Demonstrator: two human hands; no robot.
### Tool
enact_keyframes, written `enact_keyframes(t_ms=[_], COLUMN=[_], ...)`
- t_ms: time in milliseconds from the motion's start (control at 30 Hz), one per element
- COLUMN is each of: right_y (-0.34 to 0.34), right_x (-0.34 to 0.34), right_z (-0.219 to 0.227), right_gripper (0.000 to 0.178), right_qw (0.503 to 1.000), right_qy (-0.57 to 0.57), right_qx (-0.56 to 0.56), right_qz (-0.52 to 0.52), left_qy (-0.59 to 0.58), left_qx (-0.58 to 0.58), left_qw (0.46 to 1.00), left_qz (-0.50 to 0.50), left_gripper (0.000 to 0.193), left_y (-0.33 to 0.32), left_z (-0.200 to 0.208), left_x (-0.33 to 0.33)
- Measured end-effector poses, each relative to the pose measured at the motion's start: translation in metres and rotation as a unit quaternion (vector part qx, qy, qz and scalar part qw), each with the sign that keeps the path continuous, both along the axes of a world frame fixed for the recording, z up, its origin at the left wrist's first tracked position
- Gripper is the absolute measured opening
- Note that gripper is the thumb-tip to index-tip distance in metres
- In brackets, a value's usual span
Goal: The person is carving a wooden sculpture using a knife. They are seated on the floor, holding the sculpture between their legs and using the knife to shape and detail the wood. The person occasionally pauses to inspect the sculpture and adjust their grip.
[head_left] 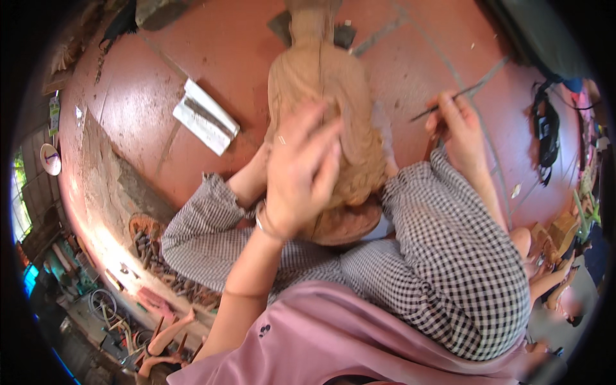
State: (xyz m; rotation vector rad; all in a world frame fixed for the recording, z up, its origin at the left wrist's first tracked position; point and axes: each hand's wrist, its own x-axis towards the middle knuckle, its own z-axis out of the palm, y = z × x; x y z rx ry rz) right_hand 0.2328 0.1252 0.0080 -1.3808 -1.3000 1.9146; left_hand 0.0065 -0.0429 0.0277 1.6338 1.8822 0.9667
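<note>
A carved wooden figure [321,74] with draped folds lies lengthwise between my bare feet, its rounded base toward my lap. Over its middle is my left hand [301,170], smeared by motion, its fingers loosely bent and apart with nothing seen in them. Whether those fingertips touch the wood I cannot tell. Off to the right, above my knee, my right hand [457,125] pinches a thin, dark, pencil-like tool [420,117]. Its pointed end faces left toward the figure, a little way off from it.
Left of the figure, a white paper [204,119] with a dark strip on it lies on the red tiled floor [138,77]. A rough wooden plank [119,176] and a row of carving tools [157,260] are farther left. A black strap [547,131] lies at the right.
</note>
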Motion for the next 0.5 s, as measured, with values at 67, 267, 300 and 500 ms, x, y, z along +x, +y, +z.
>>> enact_keyframes(t_ms=[67, 267, 300, 500], right_y=[0.0, -0.002, -0.007, -0.01], right_x=[0.008, 0.02, 0.024, 0.023], right_z=[-0.006, -0.006, -0.005, 0.043], right_gripper=[0.029, 0.034, 0.035, 0.03], right_qw=[1.0, 0.999, 1.0, 0.993], right_qy=[0.003, 0.022, 0.018, -0.065], right_qx=[0.008, 0.033, 0.024, 0.077], right_qz=[0.002, 0.007, 0.006, 0.063], left_qy=[0.021, 0.051, 0.052, -0.346], left_qx=[-0.017, 0.0, 0.002, -0.043], left_qw=[0.999, 0.995, 0.992, 0.897], left_qz=[-0.037, 0.084, 0.117, 0.27], left_gripper=[0.035, 0.048, 0.048, 0.046], left_y=[-0.01, -0.055, -0.068, -0.117], left_z=[0.013, 0.01, 0.004, -0.083], left_x=[0.017, 0.013, 0.006, -0.026])
